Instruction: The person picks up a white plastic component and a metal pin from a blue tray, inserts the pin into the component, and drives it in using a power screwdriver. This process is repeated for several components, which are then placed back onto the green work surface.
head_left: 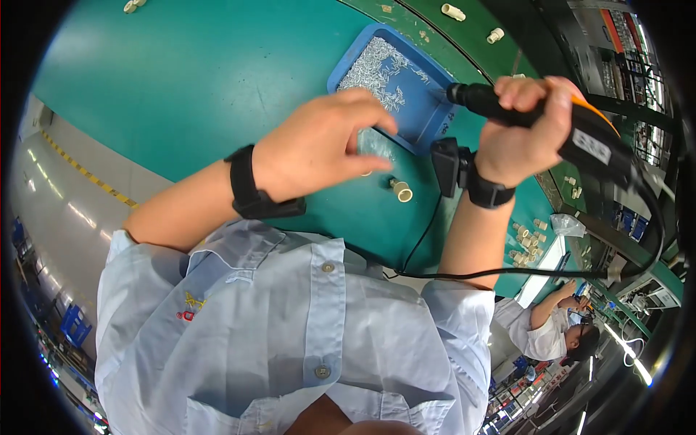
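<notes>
My right hand (533, 130) is wrapped round a black and orange electric screwdriver (482, 99), held level with its tip at the right side of a blue tray (417, 119). Many small silvery screws (380, 69) lie in the tray, heaped toward its left side. My left hand (326, 138) hovers over the tray's near left edge, thumb and fingers apart, with nothing visible between them. Just right of its thumb, a cream cylindrical fitting (401, 191) rests on the green table. Something clear and shiny (377, 145) lies partly hidden beneath the left hand.
A black cable (507, 274) loops from the screwdriver across my right forearm. Several cream fittings (529, 243) lie in a group at the right, beside a clear plastic bag (568, 225). More fittings (454, 12) sit on the far green ledge. Another person (547, 330) works at the lower right.
</notes>
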A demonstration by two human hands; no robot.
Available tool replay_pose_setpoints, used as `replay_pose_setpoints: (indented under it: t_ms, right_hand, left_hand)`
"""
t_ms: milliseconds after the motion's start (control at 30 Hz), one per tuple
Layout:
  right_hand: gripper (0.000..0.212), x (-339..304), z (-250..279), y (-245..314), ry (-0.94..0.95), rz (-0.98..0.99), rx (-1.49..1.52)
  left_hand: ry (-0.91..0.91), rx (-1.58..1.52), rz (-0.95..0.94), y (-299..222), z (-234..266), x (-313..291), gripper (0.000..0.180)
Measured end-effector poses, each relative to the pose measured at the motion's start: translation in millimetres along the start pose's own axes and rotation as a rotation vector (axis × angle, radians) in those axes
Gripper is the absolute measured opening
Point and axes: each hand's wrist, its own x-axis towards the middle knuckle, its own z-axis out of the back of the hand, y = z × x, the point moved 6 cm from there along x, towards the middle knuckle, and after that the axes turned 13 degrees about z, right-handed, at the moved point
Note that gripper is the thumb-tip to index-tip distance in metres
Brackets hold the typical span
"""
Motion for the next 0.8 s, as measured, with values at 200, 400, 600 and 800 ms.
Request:
replay_pose_setpoints:
  t_ms: [200, 400, 600, 800]
  right_hand:
    - [0.023, 2, -4, 43, 0.064, 0.009, 0.213]
    - [0.024, -1, 6, 53, 0.002, 0.056, 0.211]
    - [0.025, -4, 8, 61, 0.047, 0.062, 0.116]
    - [0.026, -7, 7, 68, 0.045, 0.065, 0.153]
  left_hand:
    - [-0.146, 0.053, -0.24, -12, 14, 49, 0.031]
    - [0.024, 0.145, -0.158, -8, -4, 75, 0.012]
    - [-0.108, 0.408, -0.339, -8, -11, 77, 0.015]
    - [-0.152, 0.39, -0.418, -6, -8, 68, 0.014]
